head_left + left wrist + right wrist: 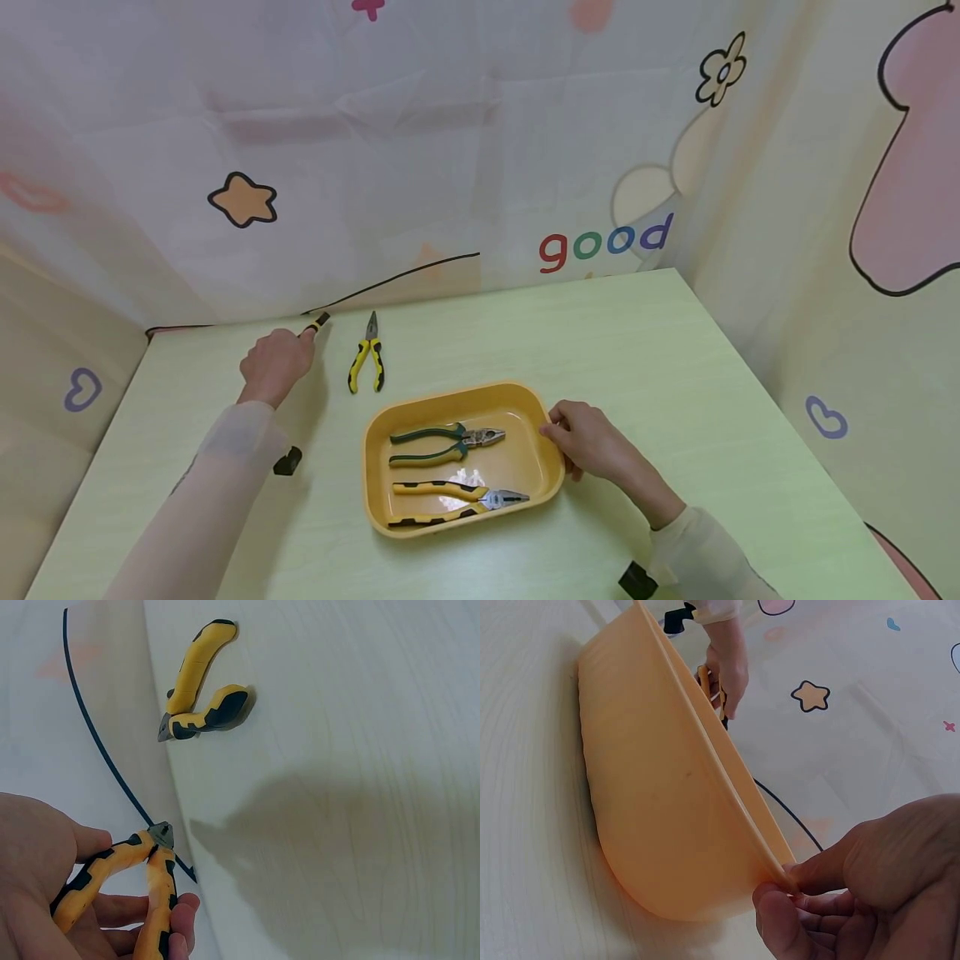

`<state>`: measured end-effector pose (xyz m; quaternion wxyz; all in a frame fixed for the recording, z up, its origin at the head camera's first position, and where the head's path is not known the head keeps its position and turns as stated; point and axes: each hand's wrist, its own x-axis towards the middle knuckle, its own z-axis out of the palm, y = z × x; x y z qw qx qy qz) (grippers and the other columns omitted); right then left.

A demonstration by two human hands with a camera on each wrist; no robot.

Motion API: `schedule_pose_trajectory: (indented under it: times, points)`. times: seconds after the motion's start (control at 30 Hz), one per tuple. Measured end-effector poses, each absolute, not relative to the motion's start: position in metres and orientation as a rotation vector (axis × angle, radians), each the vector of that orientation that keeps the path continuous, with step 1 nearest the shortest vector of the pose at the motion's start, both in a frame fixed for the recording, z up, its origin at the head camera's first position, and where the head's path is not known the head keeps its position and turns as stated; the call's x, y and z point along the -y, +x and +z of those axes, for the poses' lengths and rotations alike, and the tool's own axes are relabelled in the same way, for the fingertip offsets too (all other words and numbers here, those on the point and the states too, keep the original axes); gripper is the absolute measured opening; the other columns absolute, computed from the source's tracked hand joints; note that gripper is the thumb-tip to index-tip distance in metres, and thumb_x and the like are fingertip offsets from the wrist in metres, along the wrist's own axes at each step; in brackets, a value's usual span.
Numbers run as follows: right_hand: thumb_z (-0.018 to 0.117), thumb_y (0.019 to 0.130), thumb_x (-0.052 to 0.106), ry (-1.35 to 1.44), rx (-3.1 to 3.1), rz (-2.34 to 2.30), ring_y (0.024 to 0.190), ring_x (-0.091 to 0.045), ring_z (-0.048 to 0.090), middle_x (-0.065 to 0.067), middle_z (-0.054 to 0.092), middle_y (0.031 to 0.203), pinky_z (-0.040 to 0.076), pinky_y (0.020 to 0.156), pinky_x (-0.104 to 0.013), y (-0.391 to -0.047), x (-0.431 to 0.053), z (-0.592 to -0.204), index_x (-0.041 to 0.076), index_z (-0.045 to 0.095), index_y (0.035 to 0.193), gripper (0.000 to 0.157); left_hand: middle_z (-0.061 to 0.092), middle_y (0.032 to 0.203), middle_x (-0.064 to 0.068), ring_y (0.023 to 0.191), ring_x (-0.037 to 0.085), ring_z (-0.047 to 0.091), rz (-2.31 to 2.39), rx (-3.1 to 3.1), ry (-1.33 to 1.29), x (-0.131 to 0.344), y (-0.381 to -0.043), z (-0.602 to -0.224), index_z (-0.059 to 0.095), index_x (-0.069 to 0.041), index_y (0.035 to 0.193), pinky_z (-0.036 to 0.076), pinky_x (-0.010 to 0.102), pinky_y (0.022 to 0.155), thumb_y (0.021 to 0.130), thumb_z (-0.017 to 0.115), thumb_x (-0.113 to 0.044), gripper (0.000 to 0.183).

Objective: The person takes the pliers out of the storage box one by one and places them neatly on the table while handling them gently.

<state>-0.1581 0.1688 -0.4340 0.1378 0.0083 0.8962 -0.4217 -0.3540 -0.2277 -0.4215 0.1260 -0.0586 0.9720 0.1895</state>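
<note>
Gripping small yellow-black cutters (124,889) with left hand (275,364) beyond the yellow tray (375,467), right hand (592,440) pinching its rim, two pliers (448,467) already lying inside, long-nose pliers (367,358) waiting just behind it.

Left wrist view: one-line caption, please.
Left hand grips yellow-black pliers; a second pair lies on the table.

Tray (375,467) w/ two pliers (442,442) in it, third pliers (366,362) behind, fourth (315,323) left, prob. smaller
</note>
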Motion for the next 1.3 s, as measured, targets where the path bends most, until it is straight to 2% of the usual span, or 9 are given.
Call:
schedule_pose_trajectory:
  times: [0.33, 0.77, 0.97, 1.3]
  points:
    - [0.059, 0.105, 0.008, 0.002, -2.586, -1.239, 0.045, -0.015, 0.054, -0.007, 0.058, 0.064, 0.053, 0.049, -0.037, -0.157, -0.17, -0.435, -0.004, 0.061, 0.104, 0.012, 0.047, 0.067, 0.01, 0.066, 0.029, 0.05, 0.522, -2.836, -0.16, 0.224, -0.357, -0.425, 0.048, -0.007, 0.07, 0.04, 0.042, 0.065, 0.109, 0.029, -0.046, 0.058]
    - [0.059, 0.105, 0.007, 0.005, -2.587, -1.24, 0.045, -0.014, 0.053, -0.006, 0.058, 0.064, 0.053, 0.049, -0.036, -0.156, -0.169, -0.434, -0.004, 0.061, 0.103, 0.011, 0.048, 0.065, 0.008, 0.066, 0.028, 0.051, 0.514, -2.803, -0.162, 0.222, -0.36, -0.43, 0.049, -0.008, 0.067, 0.04, 0.043, 0.068, 0.109, 0.028, -0.045, 0.059]
    - [0.059, 0.104, 0.007, 0.002, -2.595, -1.237, 0.045, -0.015, 0.053, -0.006, 0.057, 0.063, 0.053, 0.049, -0.036, -0.156, -0.169, -0.434, -0.004, 0.061, 0.103, 0.011, 0.046, 0.064, 0.008, 0.064, 0.027, 0.049, 0.522, -2.796, -0.171, 0.219, -0.36, -0.428, 0.049, -0.009, 0.067, 0.04, 0.041, 0.066, 0.109, 0.028, -0.044, 0.058]
    - [0.059, 0.105, 0.007, 0.009, -2.59, -1.238, 0.045, -0.014, 0.053, -0.007, 0.057, 0.063, 0.053, 0.049, -0.036, -0.156, -0.169, -0.433, -0.004, 0.061, 0.104, 0.012, 0.05, 0.072, 0.012, 0.071, 0.031, 0.053, 0.525, -2.787, -0.168, 0.218, -0.362, -0.433, 0.05, -0.008, 0.071, 0.043, 0.044, 0.068, 0.109, 0.028, -0.046, 0.058]
